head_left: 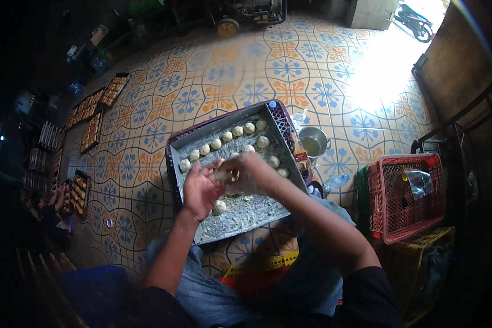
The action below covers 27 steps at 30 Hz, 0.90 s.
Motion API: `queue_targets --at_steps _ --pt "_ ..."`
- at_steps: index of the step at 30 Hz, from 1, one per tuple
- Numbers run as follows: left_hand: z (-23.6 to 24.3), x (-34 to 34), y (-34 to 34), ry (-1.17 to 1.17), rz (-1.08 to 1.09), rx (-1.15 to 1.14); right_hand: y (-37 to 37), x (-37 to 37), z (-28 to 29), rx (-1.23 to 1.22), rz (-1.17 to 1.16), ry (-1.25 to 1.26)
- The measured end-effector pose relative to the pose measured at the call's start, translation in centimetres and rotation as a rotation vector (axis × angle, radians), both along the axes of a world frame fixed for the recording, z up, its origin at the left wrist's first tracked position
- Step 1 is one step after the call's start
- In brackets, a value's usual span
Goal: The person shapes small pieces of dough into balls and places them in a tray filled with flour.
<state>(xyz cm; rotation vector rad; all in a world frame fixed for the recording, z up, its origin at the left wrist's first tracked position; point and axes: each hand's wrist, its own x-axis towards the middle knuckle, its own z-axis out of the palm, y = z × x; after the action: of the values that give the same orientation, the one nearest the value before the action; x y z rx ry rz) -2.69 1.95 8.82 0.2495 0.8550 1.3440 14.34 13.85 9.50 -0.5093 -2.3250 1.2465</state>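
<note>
In front of me a grey metal tray (pixel 240 218), smeared with something pale and floury, holds several round white dough balls (pixel 216 144). They form a row along its far side, with others to the right. One more dough ball (pixel 220 206) sits close by my left hand (pixel 200 188), whose palm is turned up with the fingers apart over the tray. My right hand (pixel 245 168) reaches across from the right, blurred by motion, its fingers mostly hidden. A pale, brownish shape shows between the two hands; I cannot make out what it is.
A purple crate (pixel 279 112) lies under the tray. To the right are a metal pot (pixel 313 142), a plastic bottle (pixel 336 182) and a red crate (pixel 407 218). Trays of baked goods (pixel 92 131) lie on the tiled floor at left, where another person (pixel 52 210) is.
</note>
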Motion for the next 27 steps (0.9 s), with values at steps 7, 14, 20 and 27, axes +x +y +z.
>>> queue_targets --at_steps 7,14,20,27 --pt "-5.6 -0.4 0.0 -0.031 -0.038 -0.114 -4.6 -2.9 -3.1 0.353 -0.019 -0.228" --pt "-7.1 -1.5 0.2 0.009 0.074 -0.310 -5.2 -4.8 -3.3 0.413 -0.024 -0.297" --pt "-4.9 -2.7 1.0 0.263 0.077 -0.288 -3.9 -5.1 -1.9 0.392 -0.010 -0.336" --pt "-5.3 -3.9 1.7 0.461 0.086 -0.128 -3.3 -3.9 -2.6 0.446 0.011 -0.449"
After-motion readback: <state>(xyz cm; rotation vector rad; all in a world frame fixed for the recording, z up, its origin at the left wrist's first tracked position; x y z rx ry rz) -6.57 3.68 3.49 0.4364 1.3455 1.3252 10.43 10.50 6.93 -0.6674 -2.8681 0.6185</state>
